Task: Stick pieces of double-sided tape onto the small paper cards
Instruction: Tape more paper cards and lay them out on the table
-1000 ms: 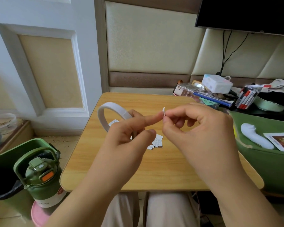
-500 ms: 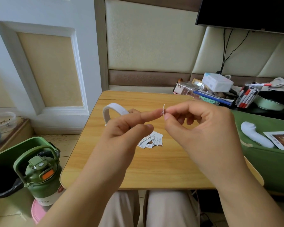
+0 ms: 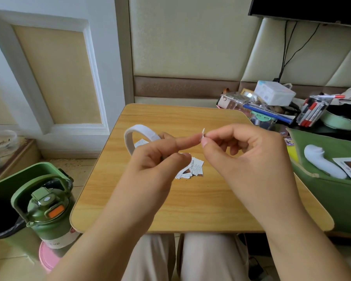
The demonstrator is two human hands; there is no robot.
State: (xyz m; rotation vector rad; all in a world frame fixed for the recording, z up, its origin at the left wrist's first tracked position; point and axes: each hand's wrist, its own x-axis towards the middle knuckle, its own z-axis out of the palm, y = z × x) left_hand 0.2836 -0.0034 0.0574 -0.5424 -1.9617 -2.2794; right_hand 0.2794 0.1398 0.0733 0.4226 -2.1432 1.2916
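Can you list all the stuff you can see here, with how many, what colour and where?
table: one, light wood, centre.
tape roll: one, white, on the table behind the left hand.
paper cards: small pile, white with print, mid-table; one more inside the roll.
tape piece: one, white, between the fingertips.
bottle: one, green, floor at left.
bin: one, green, far left.
marker pack: one, red and black, back right.
box: one, white, back right.
cushion: one, green, right.
left hand: one, holds the roll, forefinger touching the tape piece.
right hand: one, pinches the tape piece.
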